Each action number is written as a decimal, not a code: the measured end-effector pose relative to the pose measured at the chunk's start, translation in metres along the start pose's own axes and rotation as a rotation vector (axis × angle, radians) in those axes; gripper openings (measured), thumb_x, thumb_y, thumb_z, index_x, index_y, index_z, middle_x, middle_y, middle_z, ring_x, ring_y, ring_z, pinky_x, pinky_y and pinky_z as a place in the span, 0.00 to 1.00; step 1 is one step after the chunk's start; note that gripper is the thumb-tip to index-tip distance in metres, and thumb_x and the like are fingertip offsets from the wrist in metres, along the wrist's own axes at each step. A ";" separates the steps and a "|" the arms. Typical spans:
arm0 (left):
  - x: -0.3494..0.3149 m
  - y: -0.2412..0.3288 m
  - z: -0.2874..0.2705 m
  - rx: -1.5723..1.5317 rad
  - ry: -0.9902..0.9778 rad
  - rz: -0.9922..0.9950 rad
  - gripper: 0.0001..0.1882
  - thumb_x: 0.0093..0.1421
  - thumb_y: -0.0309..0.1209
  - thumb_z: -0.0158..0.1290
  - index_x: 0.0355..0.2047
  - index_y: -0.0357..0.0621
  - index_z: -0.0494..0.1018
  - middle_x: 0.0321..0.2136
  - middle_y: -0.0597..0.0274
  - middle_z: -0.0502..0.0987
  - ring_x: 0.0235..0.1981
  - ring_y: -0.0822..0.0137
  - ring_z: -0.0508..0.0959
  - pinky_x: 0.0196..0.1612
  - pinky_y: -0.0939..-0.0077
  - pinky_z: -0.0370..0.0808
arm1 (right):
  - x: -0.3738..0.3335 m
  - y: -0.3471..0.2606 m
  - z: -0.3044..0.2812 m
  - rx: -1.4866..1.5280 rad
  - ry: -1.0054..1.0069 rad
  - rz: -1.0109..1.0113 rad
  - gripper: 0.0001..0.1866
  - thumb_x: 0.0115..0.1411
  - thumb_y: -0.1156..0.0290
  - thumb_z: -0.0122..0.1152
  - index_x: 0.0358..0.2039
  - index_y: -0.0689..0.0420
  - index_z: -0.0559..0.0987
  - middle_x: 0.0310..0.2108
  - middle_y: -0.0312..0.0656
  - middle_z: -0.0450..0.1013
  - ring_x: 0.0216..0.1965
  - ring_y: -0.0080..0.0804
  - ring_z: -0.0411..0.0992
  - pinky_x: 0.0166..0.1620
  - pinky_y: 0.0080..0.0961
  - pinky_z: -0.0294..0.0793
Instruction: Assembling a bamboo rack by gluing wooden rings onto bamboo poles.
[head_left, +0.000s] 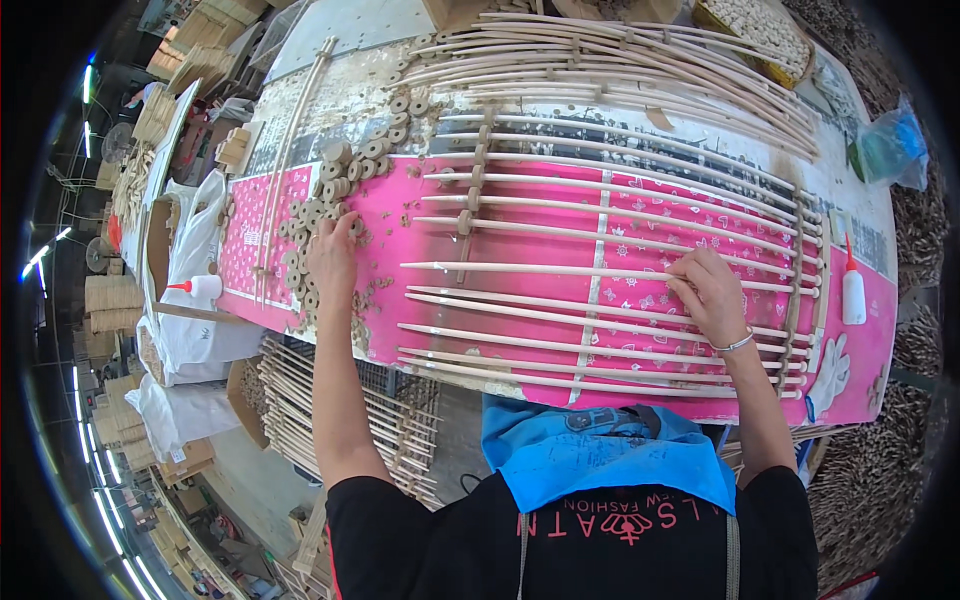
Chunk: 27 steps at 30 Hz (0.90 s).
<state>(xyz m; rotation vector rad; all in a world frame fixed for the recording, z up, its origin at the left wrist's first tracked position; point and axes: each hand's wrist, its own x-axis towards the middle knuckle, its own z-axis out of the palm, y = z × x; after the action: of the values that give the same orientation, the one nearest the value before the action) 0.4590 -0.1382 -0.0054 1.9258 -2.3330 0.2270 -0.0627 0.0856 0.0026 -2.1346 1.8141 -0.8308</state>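
Pale wooden rods (520,268) with tapered left ends lie side by side across a pink patterned sheet (385,270). A notched wooden strip (478,165) crosses their left part, and another strip (797,270) crosses near their right ends. My right hand (710,295) is closed with its fingertips on one rod in the middle of the row. To the left, my left hand (333,262) is at the edge of a heap of small wooden rings (312,215). Its fingers are pinched at a ring (356,228), partly hidden by the fingertips.
More rods (610,60) are heaped at the table's far side, by a basket of small wooden pieces (765,35). Red-tipped white squeeze bottles stand right (853,296) and lie left (206,288). A white glove (830,375) lies near the right corner. Stacked rods (350,415) are below the table.
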 end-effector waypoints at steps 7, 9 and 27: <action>-0.001 0.004 0.001 -0.208 0.127 -0.024 0.18 0.64 0.29 0.60 0.54 0.50 0.78 0.45 0.60 0.78 0.44 0.57 0.82 0.46 0.64 0.77 | -0.001 -0.005 -0.009 0.069 0.038 0.039 0.07 0.62 0.77 0.67 0.41 0.61 0.83 0.34 0.43 0.77 0.34 0.39 0.78 0.36 0.32 0.77; -0.008 0.017 -0.010 -0.389 0.152 -0.061 0.17 0.66 0.30 0.60 0.55 0.48 0.78 0.46 0.62 0.80 0.44 0.61 0.82 0.47 0.68 0.77 | -0.001 -0.004 -0.008 0.049 0.056 0.046 0.08 0.61 0.73 0.68 0.41 0.58 0.84 0.35 0.43 0.78 0.36 0.40 0.79 0.37 0.34 0.79; -0.052 0.064 -0.028 -1.819 -0.278 -0.453 0.15 0.74 0.34 0.54 0.55 0.36 0.77 0.44 0.59 0.83 0.44 0.69 0.82 0.50 0.74 0.80 | 0.003 -0.010 0.007 0.163 0.033 0.052 0.08 0.62 0.74 0.68 0.42 0.59 0.84 0.36 0.42 0.77 0.37 0.39 0.79 0.39 0.33 0.78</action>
<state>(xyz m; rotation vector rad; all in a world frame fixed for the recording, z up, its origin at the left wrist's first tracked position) 0.4058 -0.0716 0.0097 1.2021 -0.9647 -1.5859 -0.0502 0.0836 0.0033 -1.9759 1.7444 -0.9717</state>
